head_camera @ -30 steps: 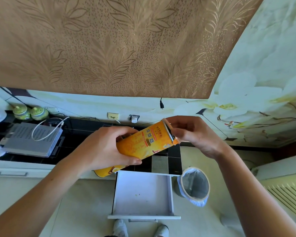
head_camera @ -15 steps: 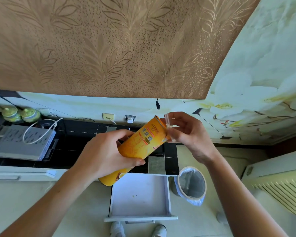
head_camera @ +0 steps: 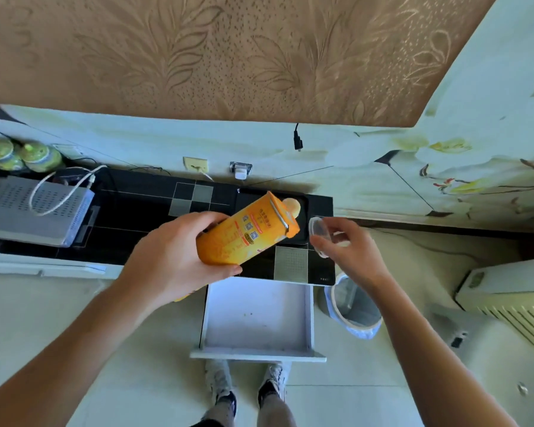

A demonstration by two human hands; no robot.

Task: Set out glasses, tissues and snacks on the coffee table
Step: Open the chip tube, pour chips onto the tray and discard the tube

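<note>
Black glossy cabinet top (head_camera: 142,208): grey perforated box (head_camera: 37,211), black tray (head_camera: 302,217)

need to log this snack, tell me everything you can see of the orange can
The orange can is a tall tube, seemingly cardboard, with printed labels and codes. It is tilted, its open top up and away, a chip showing at the mouth. The left hand grips its lower body above the black cabinet top. The right hand holds its clear lid apart.

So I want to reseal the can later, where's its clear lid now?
In the head view the clear lid is pinched in the right hand, just right of the orange can's open top, above the black cabinet top.
</note>
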